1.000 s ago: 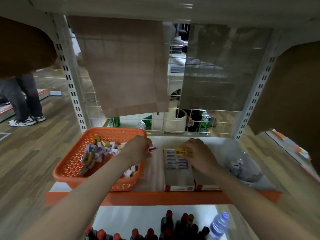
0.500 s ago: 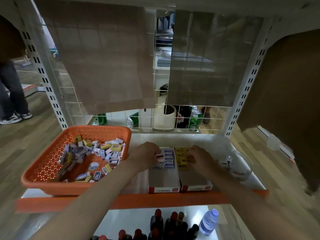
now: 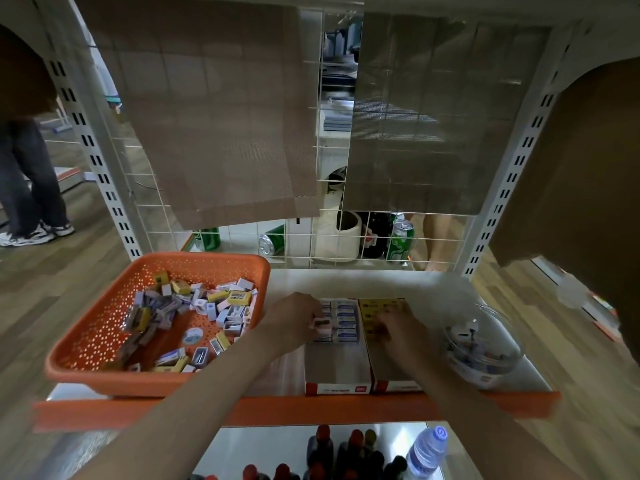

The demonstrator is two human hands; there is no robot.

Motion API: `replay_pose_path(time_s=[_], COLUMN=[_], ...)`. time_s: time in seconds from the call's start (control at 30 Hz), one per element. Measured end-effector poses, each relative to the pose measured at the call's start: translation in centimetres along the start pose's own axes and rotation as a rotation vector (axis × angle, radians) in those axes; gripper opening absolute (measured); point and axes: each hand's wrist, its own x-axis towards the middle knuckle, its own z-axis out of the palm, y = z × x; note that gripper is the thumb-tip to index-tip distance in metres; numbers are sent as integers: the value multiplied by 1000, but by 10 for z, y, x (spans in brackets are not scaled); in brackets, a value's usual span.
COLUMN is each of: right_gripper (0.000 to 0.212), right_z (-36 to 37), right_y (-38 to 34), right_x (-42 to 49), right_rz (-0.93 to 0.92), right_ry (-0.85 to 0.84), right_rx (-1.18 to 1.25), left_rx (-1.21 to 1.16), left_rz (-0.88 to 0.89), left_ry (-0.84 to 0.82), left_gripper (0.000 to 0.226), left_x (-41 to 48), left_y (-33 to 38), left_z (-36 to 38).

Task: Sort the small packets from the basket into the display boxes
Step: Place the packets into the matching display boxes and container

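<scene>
An orange basket (image 3: 104, 327) sat at the left of the shelf (image 3: 346, 282), holding a loose heap of small packets (image 3: 207, 306) in white, yellow and grey, most of them toward its far and right sides. Just right of it, two open display boxes stood side by side and touching, with their printed fronts at the shelf's orange front edge (image 3: 277, 410). The left display box (image 3: 337, 372) had rows of white-and-blue packets (image 3: 346, 320) at its far end and bare floor nearer the front. The right display box (image 3: 381, 367) had yellow packets (image 3: 381, 306) at its far end. The left hand (image 3: 294, 318) was over the left box's near-left corner, its fingertips pinching a pale packet (image 3: 323, 323) just above the white-and-blue rows. The right hand (image 3: 398, 329) lay palm down over the yellow packets with its fingers bent; it was blurred, so I could not tell whether it grasped anything. A clear bowl (image 3: 485, 341) of small items stood near the right box. Dark bottles (image 3: 346, 452) and a water bottle (image 3: 427, 448) stood on the shelf below.
</scene>
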Motion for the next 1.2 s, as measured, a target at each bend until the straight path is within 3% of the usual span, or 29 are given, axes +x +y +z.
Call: replay_pose_path(time_s=[0.13, 0.4, 0.7, 1.0, 1.2], right_gripper=[22, 37, 23, 18, 19], right_z=[-3, -12, -25, -93, -108], right_y=[-4, -41, -44, 48, 92], right_x=[0, 1, -8, -32, -53], right_rz=[-76, -210, -215, 27, 218], right_ry=[42, 8, 29, 205, 129], right_rx=[-31, 326, 300, 202, 39], left_rx=[4, 18, 2, 18, 45], left_rz=[12, 26, 57, 56, 63], left_ry=[7, 10, 7, 15, 17], left_gripper=[31, 31, 34, 28, 25], left_x=[-1, -3, -3, -8, -12], left_y=[1, 12, 19, 16, 15], left_z=[1, 1, 4, 2, 4])
